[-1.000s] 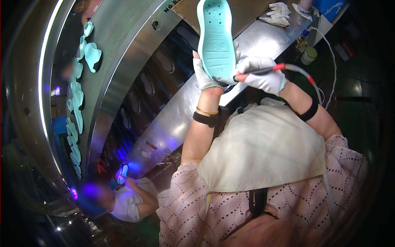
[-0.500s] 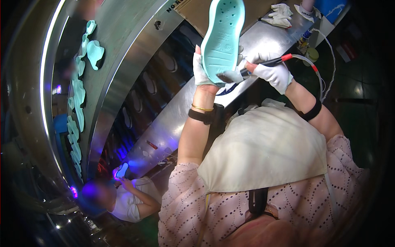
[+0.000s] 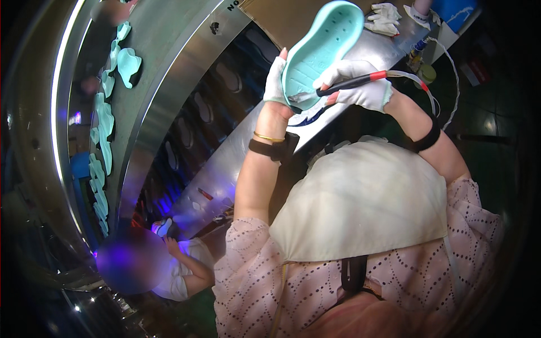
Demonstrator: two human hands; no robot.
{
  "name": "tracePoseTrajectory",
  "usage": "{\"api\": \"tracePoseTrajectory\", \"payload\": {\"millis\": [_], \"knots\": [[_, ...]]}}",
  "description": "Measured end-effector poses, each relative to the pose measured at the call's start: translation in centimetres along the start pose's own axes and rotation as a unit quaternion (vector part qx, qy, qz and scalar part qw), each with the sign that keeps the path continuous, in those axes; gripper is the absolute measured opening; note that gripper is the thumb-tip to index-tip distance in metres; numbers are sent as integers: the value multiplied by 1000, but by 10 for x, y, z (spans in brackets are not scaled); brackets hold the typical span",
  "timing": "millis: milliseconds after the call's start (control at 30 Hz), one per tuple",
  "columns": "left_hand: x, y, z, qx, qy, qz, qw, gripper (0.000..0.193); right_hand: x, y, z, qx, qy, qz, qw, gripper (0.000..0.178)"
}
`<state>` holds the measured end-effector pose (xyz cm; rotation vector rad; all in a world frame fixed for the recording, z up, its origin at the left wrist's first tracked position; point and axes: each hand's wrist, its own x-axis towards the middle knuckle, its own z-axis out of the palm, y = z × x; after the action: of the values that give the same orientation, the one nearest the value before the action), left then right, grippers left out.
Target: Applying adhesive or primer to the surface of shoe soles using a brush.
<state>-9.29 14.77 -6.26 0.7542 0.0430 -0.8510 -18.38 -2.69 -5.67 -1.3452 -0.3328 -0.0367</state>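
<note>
"Turquoise shoe sole (image 3: 322,55) first: where is it, and how well is it held?"

"Up above the metal bench (image 3: 228,160), tilted, toe end leaning away to the right, heel end down by the left wrist. The left hand (image 3: 275,84) grips it by the heel half, thumb along the outer rim. The fingers underneath are hidden, so I can't tell how firm the support is."

"And the right hand (image 3: 363,93)?"

"Closed round the black handle of a brush-like tool (image 3: 349,83), its tip at the heel end, inside the rim."

"What worries you most?"

"Slipping. The visible hold is all at one end and the toe half hangs free; if the right hand pressed hard, the sole could pivot in the palm."

"Anything about the tip?"

"If it carries something wet, which I can't make out, an uneven pass could pool it at the heel or run it over the rim. The right fingers are close to the sole, so the white glove (image 3: 377,97) might smear it too."

"And the tube (image 3: 407,75)?"

"It bends off the back of the handle and drops beside the forearm. Snagged on the black armband (image 3: 428,135), it could jerk the tip sideways."
</note>
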Motion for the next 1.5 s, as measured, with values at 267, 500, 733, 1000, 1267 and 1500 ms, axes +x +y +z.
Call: {"api": "tracePoseTrajectory", "payload": {"millis": [267, 500, 733, 1000, 1267, 1500], "knots": [[-12, 5, 10, 126, 37, -90, 987, 40, 15, -15, -21, -110, -165, 101, 975, 22], [-15, 7, 11, 201, 106, -33, 973, 43, 23, -21, -30, -201, -169, 108, 959, 21], [-18, -3, -2, 10, -41, -70, 997, 57, 13, -34, -24, -145, -44, 70, 986, 15], [-28, -27, -8, -154, 44, 60, 985, 57, -6, -9, 28, 6, 53, 167, 984, 13], [-24, -25, -13, -66, 51, 93, 992, 60, -2, -1, 36, -145, 37, -1, 989, 10], [-26, -32, -12, -86, 50, 103, 990, 58, -2, 24, 5, 151, 90, 82, 981, 8]]}}
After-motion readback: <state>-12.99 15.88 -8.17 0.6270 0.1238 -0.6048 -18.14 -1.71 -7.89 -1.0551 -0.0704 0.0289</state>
